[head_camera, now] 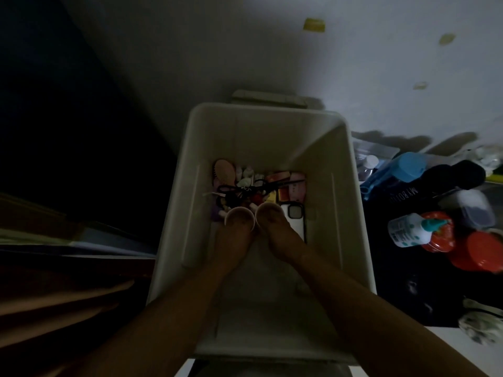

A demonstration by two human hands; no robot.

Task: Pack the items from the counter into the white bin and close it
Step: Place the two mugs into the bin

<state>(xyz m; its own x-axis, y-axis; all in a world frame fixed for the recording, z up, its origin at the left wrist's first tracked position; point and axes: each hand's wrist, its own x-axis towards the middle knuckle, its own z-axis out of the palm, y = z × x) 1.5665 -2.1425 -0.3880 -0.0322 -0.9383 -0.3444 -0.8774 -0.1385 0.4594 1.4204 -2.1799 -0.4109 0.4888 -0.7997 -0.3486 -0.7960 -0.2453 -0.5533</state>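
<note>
Head view looks straight down into the white bin (187, 191), which stands open, and we see both our forearms reaching over its near rim toward the bottom. Our left hand (232, 240) holds a pink cup (239, 219) from beneath. The cup's mouth is turned up toward us and our fingers are hidden under it. Our right hand (276, 238) lies just beside it, against a second round shape (268, 212) that the dim light blurs. We cannot tell whether those fingers curl round it or lie flat.

Beyond the hands, the bin floor carries a pink hairbrush (224, 170) at the far left, a tangle of black pieces (245, 189) in the middle and reddish packets (277, 176) near the far wall. A white phone case (296, 227) lies just right of the right hand.

On the dark desk (402, 295) to the right of the bin we see a blue-capped bottle (409, 165), a white bottle with a teal nozzle (408, 231) and red lids (481, 251).
</note>
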